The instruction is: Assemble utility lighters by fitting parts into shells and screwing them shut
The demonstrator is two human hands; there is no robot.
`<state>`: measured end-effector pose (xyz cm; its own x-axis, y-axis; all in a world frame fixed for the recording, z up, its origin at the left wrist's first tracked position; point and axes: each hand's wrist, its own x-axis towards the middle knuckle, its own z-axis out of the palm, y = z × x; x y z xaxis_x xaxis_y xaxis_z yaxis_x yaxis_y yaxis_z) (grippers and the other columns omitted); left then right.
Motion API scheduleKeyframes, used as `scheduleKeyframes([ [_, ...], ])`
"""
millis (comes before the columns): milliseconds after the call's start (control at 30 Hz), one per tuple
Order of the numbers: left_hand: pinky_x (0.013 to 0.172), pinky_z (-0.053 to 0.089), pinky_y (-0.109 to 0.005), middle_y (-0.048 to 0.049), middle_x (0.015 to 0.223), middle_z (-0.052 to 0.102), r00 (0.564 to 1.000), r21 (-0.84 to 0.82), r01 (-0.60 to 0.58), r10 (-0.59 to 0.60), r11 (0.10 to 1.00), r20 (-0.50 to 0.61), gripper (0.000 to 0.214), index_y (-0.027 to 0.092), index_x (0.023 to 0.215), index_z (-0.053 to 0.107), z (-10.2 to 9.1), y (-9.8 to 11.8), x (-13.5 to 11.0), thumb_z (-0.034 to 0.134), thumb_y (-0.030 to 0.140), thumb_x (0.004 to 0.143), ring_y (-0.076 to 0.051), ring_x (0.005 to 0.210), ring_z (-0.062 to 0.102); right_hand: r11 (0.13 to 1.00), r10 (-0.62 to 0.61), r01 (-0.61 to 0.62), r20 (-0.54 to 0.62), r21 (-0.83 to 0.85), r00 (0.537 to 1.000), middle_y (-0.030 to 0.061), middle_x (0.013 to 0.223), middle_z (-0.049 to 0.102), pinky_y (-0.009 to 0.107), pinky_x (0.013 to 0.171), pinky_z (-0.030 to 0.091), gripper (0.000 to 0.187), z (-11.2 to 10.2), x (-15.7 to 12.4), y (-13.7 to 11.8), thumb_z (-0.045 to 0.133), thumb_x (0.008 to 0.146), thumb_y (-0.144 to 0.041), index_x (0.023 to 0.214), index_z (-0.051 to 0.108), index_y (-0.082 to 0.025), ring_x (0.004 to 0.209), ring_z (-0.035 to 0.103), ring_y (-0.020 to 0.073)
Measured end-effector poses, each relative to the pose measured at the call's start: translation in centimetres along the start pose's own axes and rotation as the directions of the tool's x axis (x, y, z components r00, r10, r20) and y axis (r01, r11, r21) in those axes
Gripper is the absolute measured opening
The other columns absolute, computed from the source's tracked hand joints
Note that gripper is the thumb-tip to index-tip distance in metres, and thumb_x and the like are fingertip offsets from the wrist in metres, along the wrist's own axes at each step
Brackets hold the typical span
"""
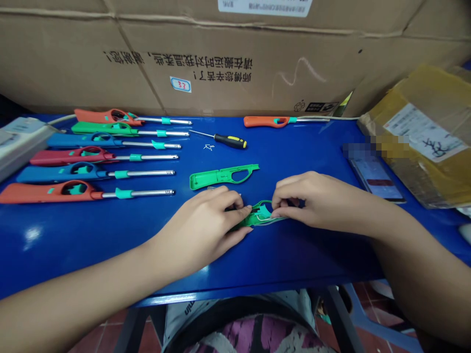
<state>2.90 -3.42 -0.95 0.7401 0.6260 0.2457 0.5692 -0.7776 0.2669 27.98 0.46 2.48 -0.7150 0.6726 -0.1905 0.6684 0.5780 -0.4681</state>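
Observation:
My left hand [211,220] grips an opened green gas lighter [245,220] near the table's front, covering its left end. White wires and a teal trigger [263,212] show inside that half-shell. My right hand [309,198] is closed in a pinch at the lighter's right end, its fingertips against the parts beside the trigger; the exact part pinched is hidden. Just beyond my left hand lies the other green half-shell [222,176], hollow side up. A clear piece is partly visible beside my left knuckles. Farther back rest a black-and-yellow screwdriver [230,141] and several tiny screws [208,146].
Several assembled lighters [69,172] in orange, green, blue and red lie in a row at left, near a white power strip [22,139]. Another orange lighter [267,121] lies at the back. A phone [375,174] and taped carton [423,137] are right; a large cardboard box [147,88] stands behind.

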Motion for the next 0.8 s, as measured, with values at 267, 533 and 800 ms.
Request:
scheduleKeyframes([
  [267, 0.083, 0.058, -0.040, -0.0074, 0.101, 0.069, 0.999, 0.018, 0.014, -0.014, 1.000, -0.029, 0.028, 0.015, 0.116, 0.072, 0.2, -0.3, -0.3, 0.062, 0.032, 0.096, -0.023, 0.094, 0.065, 0.998, 0.065, -0.064, -0.015, 0.015, 0.998, -0.0011, 0.080, 0.068, 0.028, 0.062, 0.033, 0.025, -0.5, 0.2, 0.0, 0.066, 0.090, -0.044, 0.078, 0.067, -0.022, 0.073, 0.057, 0.0140],
  [533, 0.079, 0.057, -0.038, -0.0075, 0.103, 0.066, 1.000, 0.054, 0.000, 0.000, 0.999, -0.005, 0.030, 0.021, 0.124, 0.069, 0.4, 0.0, -0.1, 0.056, 0.029, 0.099, -0.022, 0.091, 0.064, 0.992, 0.110, -0.109, -0.019, 0.063, 0.994, -0.0013, 0.078, 0.066, 0.028, 0.061, 0.032, 0.022, 0.4, 0.8, -0.1, 0.067, 0.088, -0.040, 0.076, 0.065, -0.021, 0.072, 0.054, 0.0135],
  [800, 0.077, 0.058, -0.041, -0.0088, 0.102, 0.064, 1.000, 0.074, 0.018, -0.018, 0.997, -0.002, 0.029, 0.019, 0.123, 0.071, 0.5, 0.2, -0.1, 0.055, 0.028, 0.100, -0.024, 0.090, 0.064, 0.987, 0.158, -0.156, -0.072, 0.040, 0.985, -0.0020, 0.075, 0.064, 0.028, 0.060, 0.030, 0.026, 0.9, 1.0, -0.4, 0.069, 0.087, -0.045, 0.076, 0.065, -0.021, 0.069, 0.053, 0.0128],
])
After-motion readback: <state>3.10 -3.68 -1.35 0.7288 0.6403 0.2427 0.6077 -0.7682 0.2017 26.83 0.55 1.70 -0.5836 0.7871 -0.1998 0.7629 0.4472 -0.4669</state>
